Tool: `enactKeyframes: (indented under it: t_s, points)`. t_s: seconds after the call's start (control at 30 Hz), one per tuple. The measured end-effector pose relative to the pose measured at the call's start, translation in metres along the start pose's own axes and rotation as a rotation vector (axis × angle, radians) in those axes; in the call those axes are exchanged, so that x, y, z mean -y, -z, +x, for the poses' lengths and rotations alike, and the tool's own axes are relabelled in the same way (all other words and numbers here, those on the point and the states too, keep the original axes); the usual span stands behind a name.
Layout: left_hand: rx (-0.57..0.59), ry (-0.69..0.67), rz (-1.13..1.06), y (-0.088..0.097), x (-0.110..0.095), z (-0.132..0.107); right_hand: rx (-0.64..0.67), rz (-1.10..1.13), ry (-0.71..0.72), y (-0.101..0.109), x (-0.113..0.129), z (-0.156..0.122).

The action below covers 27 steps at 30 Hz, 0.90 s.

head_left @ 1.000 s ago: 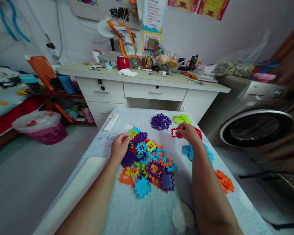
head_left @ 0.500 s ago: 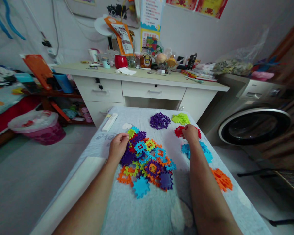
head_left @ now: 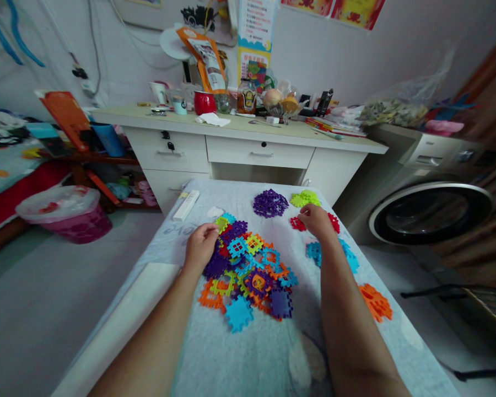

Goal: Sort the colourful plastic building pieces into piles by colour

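A mixed heap of notched, square plastic interlocking pieces (head_left: 248,264) in blue, purple, orange, red and yellow-green lies mid-table. At its upper left edge is my left hand (head_left: 200,246), fingertips pinched beside a yellow-green piece (head_left: 222,223); whether they grip it is unclear. Over the red pile (head_left: 334,223) is my right hand (head_left: 317,221), its fingers closed at a red interlocking piece (head_left: 297,224). Sorted piles lie around it: purple (head_left: 270,203), yellow-green (head_left: 306,198), blue (head_left: 349,256) and orange (head_left: 376,302). My right forearm covers part of the blue pile.
A light patterned cloth covers the table (head_left: 248,364). A white narrow box (head_left: 186,205) lies at its far left, and a long white board (head_left: 128,314) along the left edge. Beyond stands a cluttered desk (head_left: 248,129); a washing machine (head_left: 430,182) is right, a pink bin (head_left: 70,218) left.
My right hand has shifted slightly left and away from me over the red pile, and the red piece at its fingers sits farther left. My left hand has barely moved.
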<state>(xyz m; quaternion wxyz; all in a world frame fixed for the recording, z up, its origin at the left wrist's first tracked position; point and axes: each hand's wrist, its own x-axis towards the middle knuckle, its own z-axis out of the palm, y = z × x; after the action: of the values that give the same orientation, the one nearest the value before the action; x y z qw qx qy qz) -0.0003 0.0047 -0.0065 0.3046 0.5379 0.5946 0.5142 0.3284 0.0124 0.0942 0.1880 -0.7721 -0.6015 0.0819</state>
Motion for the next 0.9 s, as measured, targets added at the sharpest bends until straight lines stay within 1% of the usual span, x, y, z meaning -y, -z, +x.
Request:
enactKeyframes:
  t_s: [0.1, 0.17, 0.2, 0.27, 0.33, 0.43, 0.53, 0.63, 0.73, 0.83, 0.9]
  points:
    - [0.006, 0.002, -0.002, 0.000, -0.002, -0.001, 0.172, 0.111, 0.250, -0.003, 0.023, -0.009]
    - [0.012, 0.008, -0.014, 0.001, -0.003, -0.001, 0.293, 0.116, 0.409, -0.011, 0.037, -0.015]
    - [0.014, 0.009, -0.017, 0.001, -0.003, -0.001, 0.345, 0.098, 0.469, -0.015, 0.044, -0.018]
    - [0.017, 0.005, -0.012, 0.001, -0.003, -0.001, 0.433, 0.051, 0.545, -0.025, 0.056, -0.024]
    - [0.021, -0.001, 0.003, 0.001, -0.002, 0.000, 0.484, 0.012, 0.585, -0.034, 0.065, -0.030]
    - [0.032, 0.000, 0.017, 0.001, -0.002, 0.001, 0.520, -0.044, 0.637, -0.042, 0.073, -0.037]
    - [0.039, -0.005, 0.029, 0.002, -0.001, 0.001, 0.549, -0.103, 0.644, -0.046, 0.076, -0.042]
    - [0.040, -0.018, 0.040, 0.002, 0.000, 0.001, 0.538, -0.115, 0.637, -0.050, 0.076, -0.043]
    - [0.038, -0.026, 0.046, 0.002, 0.001, 0.001, 0.495, -0.088, 0.629, -0.052, 0.075, -0.041]
    - [0.045, -0.022, 0.050, 0.002, 0.000, 0.001, 0.464, -0.066, 0.618, -0.050, 0.073, -0.038]
    - [0.047, -0.021, 0.049, 0.002, 0.000, 0.001, 0.480, -0.025, 0.598, -0.046, 0.071, -0.036]
